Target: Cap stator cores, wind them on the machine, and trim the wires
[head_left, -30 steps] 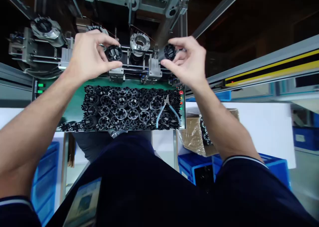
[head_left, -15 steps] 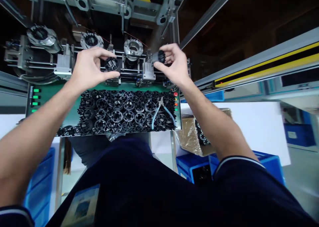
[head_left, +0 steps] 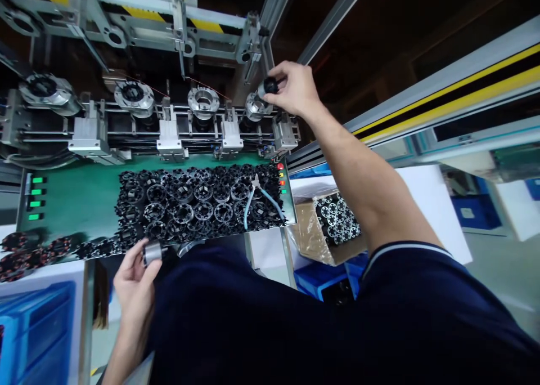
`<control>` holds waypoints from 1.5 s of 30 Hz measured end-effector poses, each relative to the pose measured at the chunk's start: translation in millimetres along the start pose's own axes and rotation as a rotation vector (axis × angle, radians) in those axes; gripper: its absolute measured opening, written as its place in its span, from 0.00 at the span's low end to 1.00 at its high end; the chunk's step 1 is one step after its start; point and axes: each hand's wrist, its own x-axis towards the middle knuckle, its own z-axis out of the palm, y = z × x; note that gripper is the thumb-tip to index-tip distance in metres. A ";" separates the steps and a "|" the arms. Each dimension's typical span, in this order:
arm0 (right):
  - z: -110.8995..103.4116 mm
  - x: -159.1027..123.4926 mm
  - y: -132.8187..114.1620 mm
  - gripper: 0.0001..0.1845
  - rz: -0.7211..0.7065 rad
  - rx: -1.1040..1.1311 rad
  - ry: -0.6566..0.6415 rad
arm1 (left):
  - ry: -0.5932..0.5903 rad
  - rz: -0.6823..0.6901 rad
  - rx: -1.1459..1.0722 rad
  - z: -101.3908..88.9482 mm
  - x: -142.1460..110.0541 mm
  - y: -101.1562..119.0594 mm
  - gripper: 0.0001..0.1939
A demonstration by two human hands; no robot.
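My left hand is low in front of the bench, by my body, its fingers closed on a stator core with a grey metal side. My right hand reaches to the far right of the machine and pinches a second stator core, with black end pieces, at the rightmost round metal holder. Whether that core touches the holder I cannot tell. To the left, another round holder shows an open centre. Black cores sit in the two further left holders, one of them the second holder.
Many black stator cores stand packed on the green bench, with blue-handled cutters on top. Cores with reddish windings lie at the left. A carton of cores and blue crates stand beside the bench.
My left hand has drawn back from the machine to the bench's front edge, holding a stator core. My right hand stays by the rightmost holder with its core. The view has shifted.
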 end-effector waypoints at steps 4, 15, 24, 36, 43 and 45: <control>-0.1 13.5 -0.2 0.34 -0.072 -0.190 -0.170 | 0.008 -0.218 0.006 -33.0 -11.4 -11.7 0.35; -4.2 31.7 3.7 0.31 -0.056 -0.272 -0.354 | -0.158 0.005 -0.129 28.1 -12.3 36.4 0.33; 30.6 -108.9 -70.0 0.56 -0.227 0.309 -0.157 | -0.301 -0.246 -0.307 58.1 -22.7 69.3 0.33; 17.5 -218.4 -252.3 0.26 -0.609 0.380 -0.539 | -0.663 -0.011 -0.353 95.1 -19.1 109.4 0.33; 40.7 -77.2 -191.5 0.33 -0.449 0.067 -0.191 | -0.534 0.439 -0.193 61.8 42.6 131.8 0.22; 63.0 -28.5 -162.9 0.38 -0.380 -0.017 -0.144 | -0.479 0.586 -0.182 54.9 79.2 144.9 0.22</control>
